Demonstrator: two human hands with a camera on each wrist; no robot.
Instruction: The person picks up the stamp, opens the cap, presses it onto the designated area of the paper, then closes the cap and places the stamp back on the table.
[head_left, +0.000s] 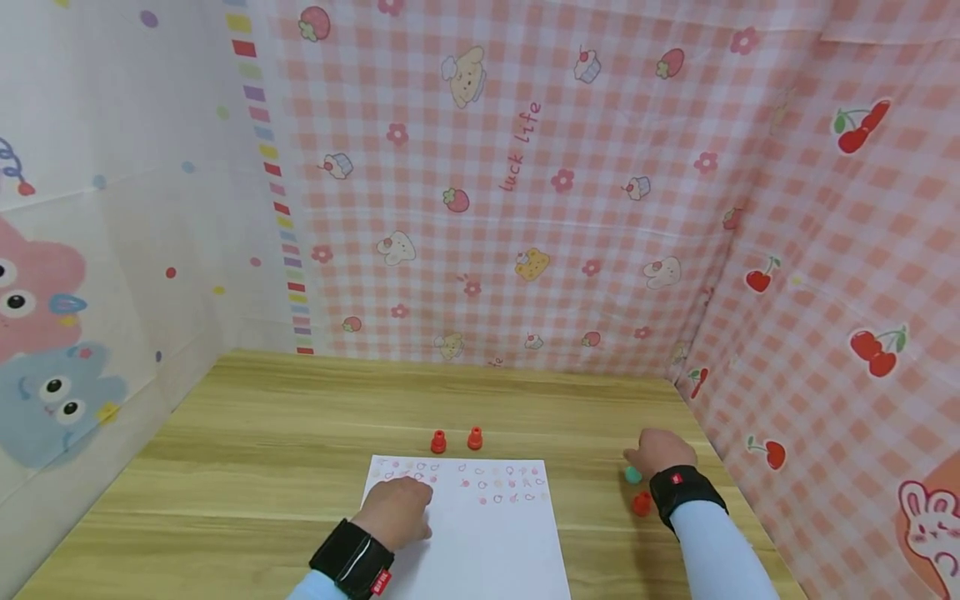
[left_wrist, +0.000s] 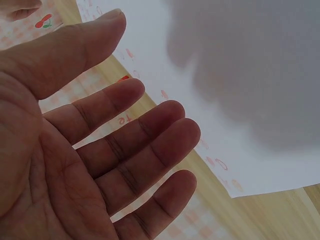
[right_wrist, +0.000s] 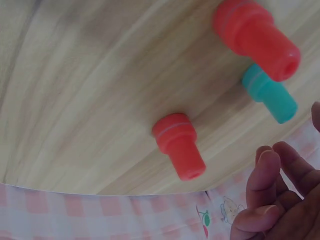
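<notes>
My left hand (head_left: pixel 397 510) hovers over the left part of a white sheet of paper (head_left: pixel 495 554), its shadow falling on the sheet. In the left wrist view, its fingers (left_wrist: pixel 160 150) are slightly bent and apart, holding nothing. Over at the right, my right hand (head_left: pixel 662 452) is beside a teal stamp (head_left: pixel 633 474) and a red stamp (head_left: pixel 641 503). The right wrist view shows two red stamps (right_wrist: pixel 182 147) and the teal stamp (right_wrist: pixel 270 95) standing on the table. There the right fingers (right_wrist: pixel 265 180) curl loosely, with no stamp between them.
Two more red stamps (head_left: pixel 438 442) stand just behind the paper's far edge. Small pink, red and orange prints (head_left: pixel 512 483) run in rows across the top of the sheet. Patterned cloth (head_left: pixel 495 217) walls the wooden table (head_left: pixel 225 467) at the back and both sides.
</notes>
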